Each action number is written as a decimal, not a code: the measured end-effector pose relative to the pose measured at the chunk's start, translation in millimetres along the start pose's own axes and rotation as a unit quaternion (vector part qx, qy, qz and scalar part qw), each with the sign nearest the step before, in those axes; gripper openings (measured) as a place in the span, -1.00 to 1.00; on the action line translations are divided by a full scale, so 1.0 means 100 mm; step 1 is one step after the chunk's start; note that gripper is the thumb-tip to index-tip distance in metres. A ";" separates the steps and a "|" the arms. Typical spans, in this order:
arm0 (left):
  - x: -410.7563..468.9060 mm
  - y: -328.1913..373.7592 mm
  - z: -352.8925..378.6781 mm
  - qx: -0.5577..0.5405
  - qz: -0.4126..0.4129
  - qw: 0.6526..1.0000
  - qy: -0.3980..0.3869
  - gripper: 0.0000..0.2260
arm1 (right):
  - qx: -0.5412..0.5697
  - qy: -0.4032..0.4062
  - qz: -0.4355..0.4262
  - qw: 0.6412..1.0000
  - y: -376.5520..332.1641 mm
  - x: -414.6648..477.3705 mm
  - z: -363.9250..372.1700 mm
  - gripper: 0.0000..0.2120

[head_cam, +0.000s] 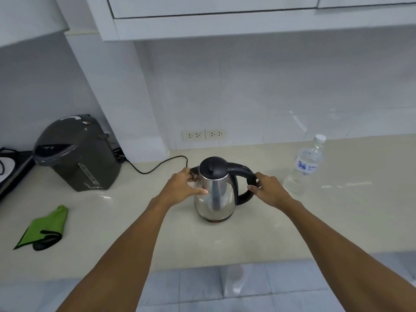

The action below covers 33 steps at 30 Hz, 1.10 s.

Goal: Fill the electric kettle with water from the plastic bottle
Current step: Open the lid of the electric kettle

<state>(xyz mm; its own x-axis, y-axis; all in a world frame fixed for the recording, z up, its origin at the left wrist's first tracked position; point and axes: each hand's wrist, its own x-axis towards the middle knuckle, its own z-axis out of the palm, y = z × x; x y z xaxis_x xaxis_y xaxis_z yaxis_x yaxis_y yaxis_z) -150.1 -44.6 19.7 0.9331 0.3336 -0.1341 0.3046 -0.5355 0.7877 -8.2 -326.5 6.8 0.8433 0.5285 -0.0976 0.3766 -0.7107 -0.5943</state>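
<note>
A steel electric kettle (215, 194) with a black lid and black handle stands upright on the beige counter (337, 221), lid down. My left hand (183, 184) grips its left side at the spout, thumb on the steel body. My right hand (269, 189) is wrapped around the black handle on the right. A clear plastic water bottle (304, 167) with a white cap and blue label stands upright to the right of the kettle, apart from my right hand.
A grey hot-water dispenser (76, 153) stands at the back left, with a black cord (157, 167) running along the counter toward the kettle. A green cloth (45, 228) lies front left. Wall sockets (203, 134) sit behind the kettle. White cabinets hang overhead.
</note>
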 end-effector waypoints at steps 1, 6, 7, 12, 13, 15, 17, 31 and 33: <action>-0.05 -0.01 0.05 0.001 0.000 1.000 -0.002 -0.23 | -0.003 0.000 0.003 1.000 0.04 -0.07 0.03 -0.73; -0.26 -0.01 0.31 -0.009 -0.004 1.000 0.004 -0.28 | -0.013 0.002 0.014 1.000 0.22 -0.26 0.12 -0.72; -0.28 -0.01 0.36 -0.019 -0.008 1.000 0.009 -0.28 | -0.015 0.002 0.015 1.000 0.25 -0.27 0.12 -0.72; -0.31 0.04 0.58 -0.031 -0.022 0.999 0.030 -0.28 | -0.016 -0.001 0.009 1.000 0.44 -0.23 0.13 -0.73; -0.31 0.05 0.61 -0.033 -0.026 0.999 0.033 -0.29 | -0.014 -0.002 0.009 1.000 0.47 -0.21 0.13 -0.73; -0.29 0.10 0.68 -0.039 -0.033 0.998 0.042 -0.30 | -0.001 -0.005 0.010 1.000 0.54 -0.18 0.13 -0.72; -0.27 0.14 0.74 -0.044 -0.040 0.997 0.050 -0.28 | 0.012 -0.010 0.008 1.000 0.61 -0.14 0.13 -0.71; -0.26 0.22 0.96 -0.077 -0.089 0.989 0.086 -0.29 | 0.035 -0.039 -0.011 0.999 0.73 0.11 0.04 -0.72; -0.26 0.22 0.96 -0.075 -0.089 0.989 0.085 -0.29 | 0.038 -0.038 -0.009 0.998 0.72 0.10 0.04 -0.72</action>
<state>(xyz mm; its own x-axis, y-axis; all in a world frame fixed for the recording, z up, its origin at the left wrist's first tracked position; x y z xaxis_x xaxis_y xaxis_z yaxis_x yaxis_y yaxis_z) -149.6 -139.7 -17.1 0.8170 0.5458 -0.1858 0.4184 -0.3395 0.8425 25.6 -370.8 -40.7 0.8039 0.5766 -0.1459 0.3579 -0.6649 -0.6556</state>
